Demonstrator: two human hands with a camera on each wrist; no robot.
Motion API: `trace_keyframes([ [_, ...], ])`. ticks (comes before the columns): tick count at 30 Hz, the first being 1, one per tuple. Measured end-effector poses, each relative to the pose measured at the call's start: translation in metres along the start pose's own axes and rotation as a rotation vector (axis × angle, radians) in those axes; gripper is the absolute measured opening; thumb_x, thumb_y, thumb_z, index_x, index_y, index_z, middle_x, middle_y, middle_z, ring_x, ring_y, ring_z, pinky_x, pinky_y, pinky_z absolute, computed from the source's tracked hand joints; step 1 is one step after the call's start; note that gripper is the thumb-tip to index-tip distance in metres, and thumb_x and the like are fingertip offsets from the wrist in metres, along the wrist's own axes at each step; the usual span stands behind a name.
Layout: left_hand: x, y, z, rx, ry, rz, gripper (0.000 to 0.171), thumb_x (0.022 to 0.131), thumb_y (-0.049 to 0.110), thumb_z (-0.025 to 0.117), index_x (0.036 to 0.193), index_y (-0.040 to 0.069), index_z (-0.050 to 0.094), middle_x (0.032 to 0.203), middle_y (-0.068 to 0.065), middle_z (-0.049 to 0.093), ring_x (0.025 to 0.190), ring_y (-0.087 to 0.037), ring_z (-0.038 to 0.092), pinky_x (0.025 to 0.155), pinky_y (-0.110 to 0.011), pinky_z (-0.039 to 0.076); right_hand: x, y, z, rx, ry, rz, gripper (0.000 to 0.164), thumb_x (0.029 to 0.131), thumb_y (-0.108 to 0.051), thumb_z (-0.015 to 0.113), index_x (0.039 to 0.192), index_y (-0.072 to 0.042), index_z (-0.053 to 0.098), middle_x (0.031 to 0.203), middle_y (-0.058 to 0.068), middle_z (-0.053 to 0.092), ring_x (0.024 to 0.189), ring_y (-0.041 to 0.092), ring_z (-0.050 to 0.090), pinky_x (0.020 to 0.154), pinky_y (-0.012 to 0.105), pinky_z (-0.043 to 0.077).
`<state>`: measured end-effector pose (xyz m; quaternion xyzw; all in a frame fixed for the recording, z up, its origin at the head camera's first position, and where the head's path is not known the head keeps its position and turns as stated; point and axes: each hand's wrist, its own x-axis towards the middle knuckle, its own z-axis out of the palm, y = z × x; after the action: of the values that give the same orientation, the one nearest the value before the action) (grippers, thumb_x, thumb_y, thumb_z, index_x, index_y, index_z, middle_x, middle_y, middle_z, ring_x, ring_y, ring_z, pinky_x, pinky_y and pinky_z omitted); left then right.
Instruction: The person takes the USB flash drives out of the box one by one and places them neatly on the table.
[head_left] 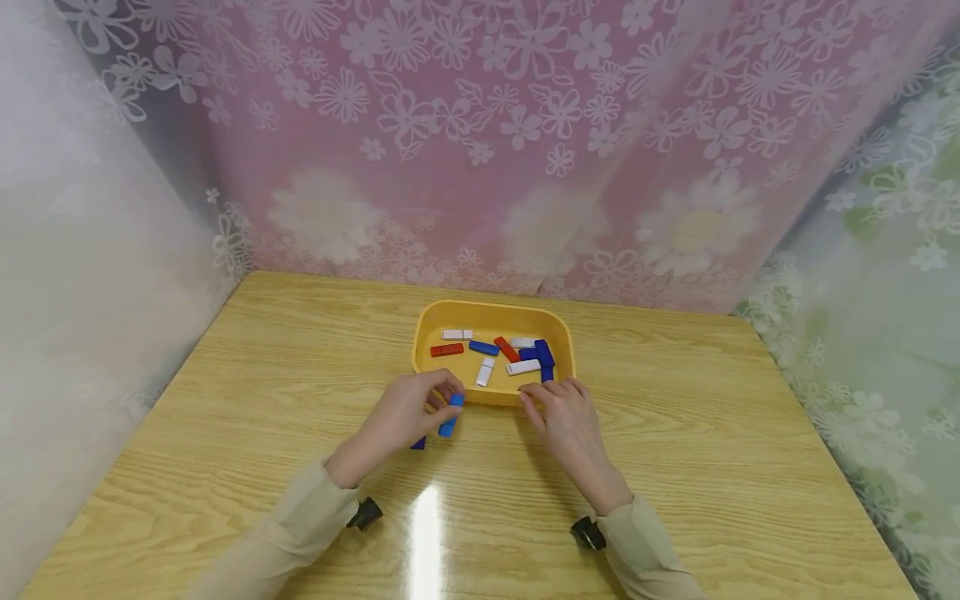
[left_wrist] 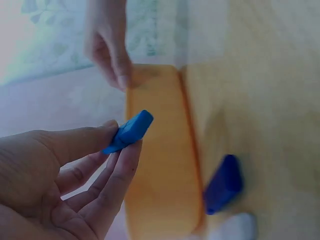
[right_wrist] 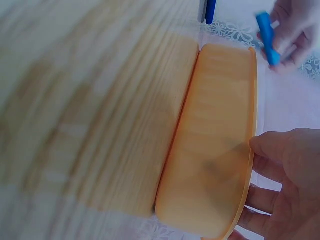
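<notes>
My left hand (head_left: 408, 412) pinches a light-blue USB stick (head_left: 452, 418) between thumb and fingers, just in front of the near left side of a yellow plastic tray (head_left: 495, 308). The stick is tilted and held above the table, seen close up in the left wrist view (left_wrist: 131, 131). My right hand (head_left: 568, 421) holds the tray's near rim towards the right, thumb outside and fingers over the edge. Under the left hand a dark-blue stick (head_left: 418, 444) lies on the table, partly hidden. A white piece (left_wrist: 235, 227) shows beside it in the left wrist view.
Several similar sticks lie loose in the tray: red (head_left: 447, 350), white (head_left: 486, 372), blue (head_left: 483, 347), and a dark-blue cluster (head_left: 544, 353) at the right. Wood-grain table (head_left: 675, 417) surrounds the tray. A pink floral curtain (head_left: 480, 167) hangs behind.
</notes>
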<state>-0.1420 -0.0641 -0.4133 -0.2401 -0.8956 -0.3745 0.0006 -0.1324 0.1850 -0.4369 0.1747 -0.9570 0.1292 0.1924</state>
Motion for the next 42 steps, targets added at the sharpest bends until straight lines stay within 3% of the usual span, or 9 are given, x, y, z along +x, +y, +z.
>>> trace_keyframes([
  [4,-0.011,-0.01,0.008,-0.019,-0.032,-0.002,0.012,0.09,0.008,0.077,0.1,0.01,0.072,0.086,0.0,0.072,0.073,-0.011,0.07,0.062,-0.02,0.055,0.0,0.0,-0.001,-0.002,0.009,-0.003,0.014,0.096,-0.023,0.072,0.097,-0.01,0.078,0.086,0.007,0.074,0.085,0.032,0.065,0.1,0.057,0.046],
  [8,-0.015,-0.016,0.014,-0.019,-0.052,-0.05,0.014,0.089,0.006,0.077,0.102,0.006,0.072,0.088,-0.003,0.072,0.074,-0.012,0.069,0.063,-0.021,0.055,-0.001,0.001,0.0,-0.006,0.007,0.002,0.014,0.096,-0.023,0.072,0.097,-0.011,0.078,0.086,0.007,0.074,0.085,0.031,0.066,0.101,0.057,0.046],
  [14,-0.015,-0.017,0.02,0.023,-0.043,-0.114,0.016,0.087,0.005,0.08,0.101,0.006,0.073,0.084,0.0,0.07,0.075,-0.013,0.065,0.068,-0.024,0.054,-0.001,0.002,0.001,-0.006,0.024,-0.014,0.013,0.095,-0.022,0.073,0.096,-0.01,0.078,0.085,0.008,0.074,0.086,0.033,0.068,0.1,0.058,0.047],
  [18,-0.014,-0.019,0.022,0.101,-0.009,-0.092,0.014,0.085,0.008,0.082,0.097,0.007,0.075,0.084,0.0,0.071,0.081,-0.019,0.064,0.077,-0.032,0.048,-0.001,0.001,0.002,-0.003,0.027,-0.019,0.012,0.095,-0.022,0.073,0.096,-0.011,0.078,0.085,0.008,0.074,0.086,0.032,0.069,0.1,0.057,0.047],
  [22,-0.014,-0.022,0.022,0.167,0.001,-0.09,0.015,0.084,0.012,0.084,0.097,0.008,0.077,0.092,-0.003,0.074,0.087,-0.021,0.061,0.078,-0.035,0.047,-0.001,0.001,0.002,0.001,0.023,-0.018,0.012,0.095,-0.022,0.073,0.096,-0.011,0.078,0.085,0.008,0.074,0.086,0.031,0.069,0.101,0.058,0.046],
  [32,-0.013,-0.026,0.021,0.187,-0.019,-0.135,0.014,0.083,0.017,0.085,0.094,0.011,0.077,0.096,-0.002,0.072,0.084,-0.019,0.05,0.078,-0.036,0.045,-0.001,0.001,0.002,0.002,0.019,-0.009,0.012,0.095,-0.022,0.073,0.096,-0.011,0.078,0.086,0.008,0.074,0.088,0.032,0.069,0.101,0.058,0.046],
  [37,-0.013,-0.027,0.014,0.209,0.055,-0.141,0.007,0.087,0.017,0.082,0.09,0.013,0.076,0.092,0.001,0.07,0.081,-0.017,0.053,0.071,-0.032,0.046,-0.001,0.001,0.002,0.0,0.013,-0.012,0.013,0.095,-0.023,0.073,0.097,-0.012,0.078,0.086,0.007,0.074,0.087,0.031,0.069,0.102,0.058,0.046],
  [42,-0.014,-0.025,0.0,0.186,0.176,-0.169,0.007,0.093,0.015,0.075,0.087,0.013,0.073,0.082,0.003,0.068,0.066,-0.01,0.055,0.056,-0.026,0.047,-0.001,0.001,0.002,0.005,0.017,-0.012,0.012,0.095,-0.022,0.073,0.097,-0.011,0.078,0.085,0.007,0.073,0.086,0.032,0.068,0.101,0.058,0.046],
])
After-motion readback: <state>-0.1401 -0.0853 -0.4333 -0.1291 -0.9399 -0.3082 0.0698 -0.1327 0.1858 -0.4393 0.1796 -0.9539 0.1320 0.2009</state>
